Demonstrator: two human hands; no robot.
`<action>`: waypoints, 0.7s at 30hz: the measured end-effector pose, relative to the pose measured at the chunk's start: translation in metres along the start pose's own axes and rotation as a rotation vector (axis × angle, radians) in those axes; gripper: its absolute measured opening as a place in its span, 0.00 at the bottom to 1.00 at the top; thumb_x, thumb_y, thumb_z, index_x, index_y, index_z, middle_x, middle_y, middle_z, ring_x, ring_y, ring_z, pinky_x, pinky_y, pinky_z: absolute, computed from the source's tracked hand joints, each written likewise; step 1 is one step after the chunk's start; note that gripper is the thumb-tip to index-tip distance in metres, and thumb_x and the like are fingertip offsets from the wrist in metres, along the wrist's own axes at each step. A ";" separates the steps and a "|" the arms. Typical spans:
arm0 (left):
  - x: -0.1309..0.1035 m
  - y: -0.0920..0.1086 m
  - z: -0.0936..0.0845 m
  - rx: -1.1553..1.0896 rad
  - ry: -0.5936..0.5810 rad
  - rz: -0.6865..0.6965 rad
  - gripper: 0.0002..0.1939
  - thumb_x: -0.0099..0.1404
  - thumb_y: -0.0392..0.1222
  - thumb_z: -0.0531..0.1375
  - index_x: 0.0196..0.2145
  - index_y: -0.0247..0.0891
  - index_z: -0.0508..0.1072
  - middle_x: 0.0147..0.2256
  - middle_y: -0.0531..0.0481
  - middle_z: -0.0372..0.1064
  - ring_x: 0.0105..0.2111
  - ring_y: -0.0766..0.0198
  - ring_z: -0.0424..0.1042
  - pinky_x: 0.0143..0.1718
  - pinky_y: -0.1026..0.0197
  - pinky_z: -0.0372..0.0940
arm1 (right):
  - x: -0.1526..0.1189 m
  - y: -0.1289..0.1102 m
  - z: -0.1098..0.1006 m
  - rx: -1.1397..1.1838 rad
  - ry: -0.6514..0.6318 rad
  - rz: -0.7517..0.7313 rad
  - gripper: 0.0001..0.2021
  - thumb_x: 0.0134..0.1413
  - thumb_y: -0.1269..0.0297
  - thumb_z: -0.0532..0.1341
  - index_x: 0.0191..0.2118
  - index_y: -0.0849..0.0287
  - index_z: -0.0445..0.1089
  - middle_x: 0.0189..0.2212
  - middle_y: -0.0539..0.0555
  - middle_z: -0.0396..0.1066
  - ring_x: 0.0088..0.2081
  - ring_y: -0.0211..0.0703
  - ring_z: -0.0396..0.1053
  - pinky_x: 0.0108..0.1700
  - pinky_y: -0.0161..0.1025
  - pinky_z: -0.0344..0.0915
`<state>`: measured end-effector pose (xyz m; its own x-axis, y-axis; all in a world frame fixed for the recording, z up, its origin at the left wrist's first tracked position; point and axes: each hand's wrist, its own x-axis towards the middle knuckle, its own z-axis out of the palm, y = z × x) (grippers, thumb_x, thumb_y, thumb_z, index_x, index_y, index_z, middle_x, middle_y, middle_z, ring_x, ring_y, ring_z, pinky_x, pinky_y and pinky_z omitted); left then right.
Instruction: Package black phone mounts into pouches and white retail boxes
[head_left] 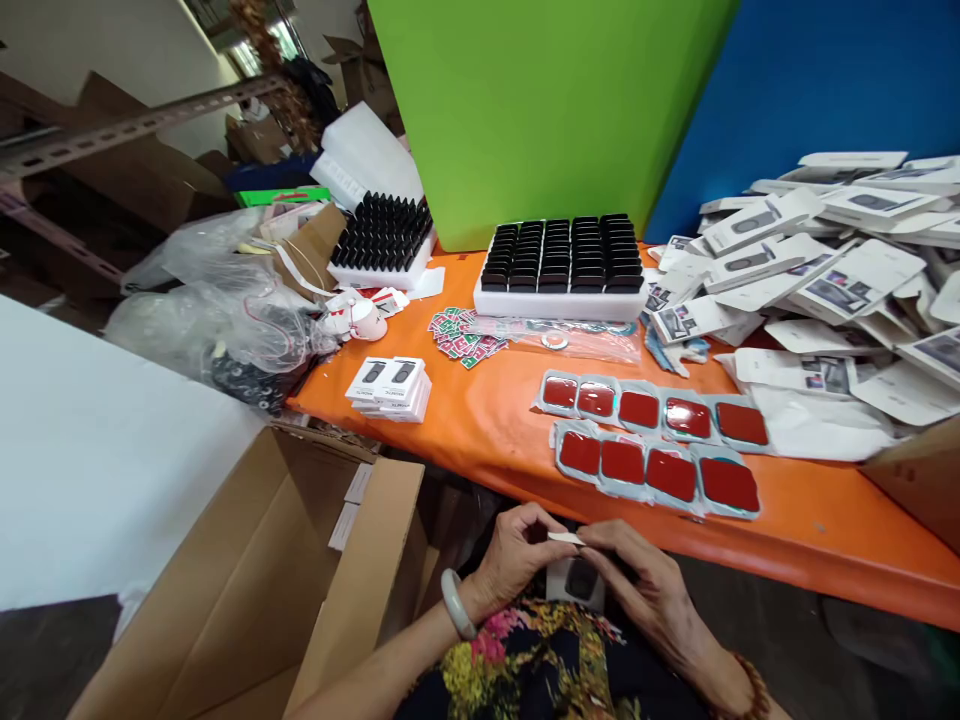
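Note:
My left hand (pixel 517 555) and my right hand (pixel 649 580) meet in front of my lap, below the table's front edge. Between them is a small white box (pixel 556 582) with a dark picture on its face. Thumb and fingers of my left hand pinch a white flap (pixel 566 538) at its top. The right fingertips close on the flap's other end. Whether anything is inside the box cannot be seen. On the table just beyond lie two rows of red-faced square pads (pixel 622 464) on grey backing.
An orange table (pixel 465 440) holds foam trays of black pieces (pixel 559 305), (pixel 379 275), a stack of white boxes (pixel 390 388), and stickers (pixel 465 335). A heap of white cartons (pixel 832 290) fills the right. An open cardboard box (pixel 247 560) stands at my left.

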<state>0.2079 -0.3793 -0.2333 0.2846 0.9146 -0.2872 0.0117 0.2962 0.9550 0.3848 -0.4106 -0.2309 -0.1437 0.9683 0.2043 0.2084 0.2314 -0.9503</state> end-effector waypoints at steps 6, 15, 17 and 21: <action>-0.003 0.000 -0.002 -0.072 -0.044 -0.039 0.13 0.52 0.45 0.68 0.29 0.33 0.74 0.27 0.53 0.71 0.28 0.69 0.66 0.32 0.66 0.61 | -0.001 0.008 0.005 0.076 0.079 0.227 0.09 0.54 0.59 0.63 0.39 0.56 0.71 0.30 0.53 0.72 0.31 0.41 0.70 0.33 0.36 0.67; 0.014 -0.011 0.001 -0.125 -0.054 -0.143 0.18 0.50 0.47 0.68 0.31 0.35 0.67 0.25 0.56 0.67 0.24 0.70 0.65 0.28 0.67 0.60 | 0.002 0.023 0.012 0.348 0.081 0.517 0.16 0.47 0.51 0.67 0.34 0.58 0.68 0.26 0.49 0.69 0.27 0.37 0.66 0.30 0.34 0.65; 0.016 -0.017 0.004 -0.143 -0.014 -0.127 0.20 0.50 0.46 0.69 0.34 0.37 0.64 0.26 0.57 0.67 0.25 0.70 0.65 0.28 0.67 0.61 | -0.001 0.026 0.013 0.323 0.079 0.505 0.16 0.48 0.51 0.66 0.36 0.58 0.68 0.28 0.50 0.70 0.28 0.38 0.67 0.31 0.35 0.66; 0.014 -0.024 0.007 -0.164 0.130 -0.038 0.22 0.49 0.43 0.69 0.36 0.40 0.62 0.30 0.59 0.64 0.26 0.73 0.65 0.30 0.69 0.61 | -0.005 0.031 0.019 0.445 0.226 0.522 0.22 0.44 0.51 0.69 0.42 0.54 0.63 0.35 0.51 0.71 0.26 0.35 0.67 0.28 0.34 0.66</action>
<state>0.2182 -0.3760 -0.2600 0.1608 0.9267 -0.3397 -0.1389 0.3620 0.9218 0.3737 -0.4102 -0.2662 0.0811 0.9492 -0.3042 -0.2256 -0.2798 -0.9332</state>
